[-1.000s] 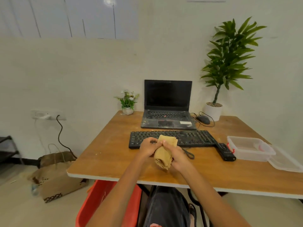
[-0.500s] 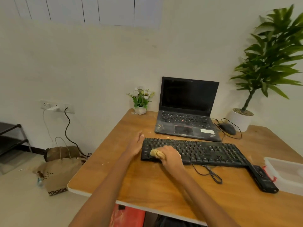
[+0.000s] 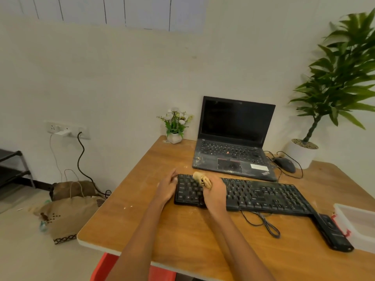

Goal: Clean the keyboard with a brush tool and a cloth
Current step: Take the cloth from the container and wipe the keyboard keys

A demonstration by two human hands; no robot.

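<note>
Head view, looking down on a wooden desk (image 3: 182, 236) against a pale wall. Standing at far right, a tall plant (image 3: 343, 78) in a white pot. Sitting open at the back, a dark laptop (image 3: 235, 136). Lying just in front of it, a black keyboard (image 3: 263, 195), cable looping toward the near edge. Resting at right, a clear tub (image 3: 359, 222). Steadying the keyboard's left end, left hand (image 3: 167, 187), fingers straight and relaxed. Pressing on the keys at left, right hand (image 3: 215, 194), fingers curled tight around a bunched tan cloth (image 3: 200, 178). Sitting at the back corner, small flowers (image 3: 175, 122).
</note>
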